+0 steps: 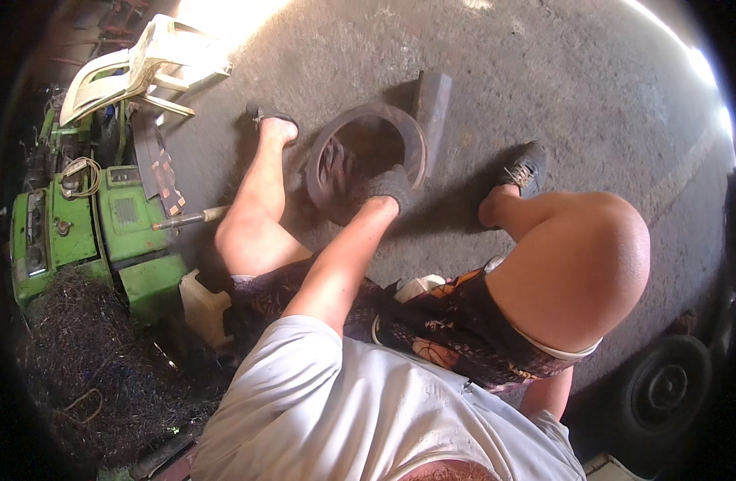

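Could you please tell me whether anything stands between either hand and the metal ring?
Nothing visible stands between the gloved left hand and the metal ring, at whose near rim it is. The bent right leg lies between the right forearm and the ring; the right hand itself is out of sight.

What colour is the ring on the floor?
The ring is dark greyish-brown, best seen in the head view.

The left hand [388,187] blurs at the ring [417,144], grip unclear; to its right, a thigh [556,276] hides the right hand.
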`<action>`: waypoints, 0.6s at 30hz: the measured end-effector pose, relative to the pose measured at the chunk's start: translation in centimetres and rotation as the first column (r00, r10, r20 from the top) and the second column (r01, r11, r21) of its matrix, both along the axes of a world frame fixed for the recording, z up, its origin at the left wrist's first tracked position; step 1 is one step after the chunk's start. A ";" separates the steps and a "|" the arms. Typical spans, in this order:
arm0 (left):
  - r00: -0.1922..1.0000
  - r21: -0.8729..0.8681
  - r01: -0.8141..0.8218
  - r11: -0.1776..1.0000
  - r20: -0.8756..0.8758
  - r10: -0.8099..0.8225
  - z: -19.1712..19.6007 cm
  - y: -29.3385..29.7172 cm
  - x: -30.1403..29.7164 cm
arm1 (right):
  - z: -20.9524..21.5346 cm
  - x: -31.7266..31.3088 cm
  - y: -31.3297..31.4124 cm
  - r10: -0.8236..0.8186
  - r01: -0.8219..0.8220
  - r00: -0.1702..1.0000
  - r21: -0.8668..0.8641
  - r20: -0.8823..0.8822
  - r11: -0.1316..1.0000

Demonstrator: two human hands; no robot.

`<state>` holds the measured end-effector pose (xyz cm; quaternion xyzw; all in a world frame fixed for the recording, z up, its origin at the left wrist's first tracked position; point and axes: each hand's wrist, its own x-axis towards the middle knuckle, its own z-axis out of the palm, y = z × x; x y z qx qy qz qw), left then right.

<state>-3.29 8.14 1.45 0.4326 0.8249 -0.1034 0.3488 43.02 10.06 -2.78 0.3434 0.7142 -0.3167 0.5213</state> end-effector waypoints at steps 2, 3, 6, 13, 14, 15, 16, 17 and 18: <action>0.998 0.014 -0.057 0.998 -0.003 0.057 0.0 1.2 1.0 | 0.5 2.2 -1.2 -0.100 0.100 0.995 0.001 0.008 0.995; 0.996 0.000 -0.089 0.996 0.023 0.089 -0.2 1.8 1.4 | 0.6 3.3 -1.7 -0.144 0.144 0.990 0.002 0.008 0.990; 0.986 0.096 -0.165 0.982 0.047 0.161 -1.7 3.3 2.4 | 0.9 6.6 -3.8 -0.295 0.295 0.955 0.001 0.027 0.956; 0.963 0.152 -0.261 0.953 0.109 0.246 -3.2 3.9 2.7 | 2.3 11.7 -8.9 -0.613 0.614 0.786 0.013 0.083 0.789; 0.962 0.163 -0.262 0.951 0.123 0.244 -2.9 3.6 2.7 | 2.6 12.2 -9.3 -0.651 0.653 0.754 0.016 0.089 0.757; 0.969 0.197 -0.237 0.951 0.119 0.217 -2.6 3.1 2.6 | 2.9 12.5 -9.8 -0.688 0.689 0.720 0.022 0.089 0.724; 0.974 0.221 -0.214 0.951 0.123 0.190 -2.2 2.6 2.5 | 3.1 12.7 -10.2 -0.723 0.724 0.686 0.024 0.084 0.690; 0.978 0.259 -0.196 0.946 0.129 0.167 -1.9 2.0 2.4 | 3.4 13.0 -10.5 -0.750 0.751 0.656 0.028 0.082 0.660; 0.987 0.256 -0.156 0.954 0.070 0.142 -1.6 1.3 2.3 | 3.6 13.1 -10.9 -0.781 0.782 0.619 0.033 0.078 0.623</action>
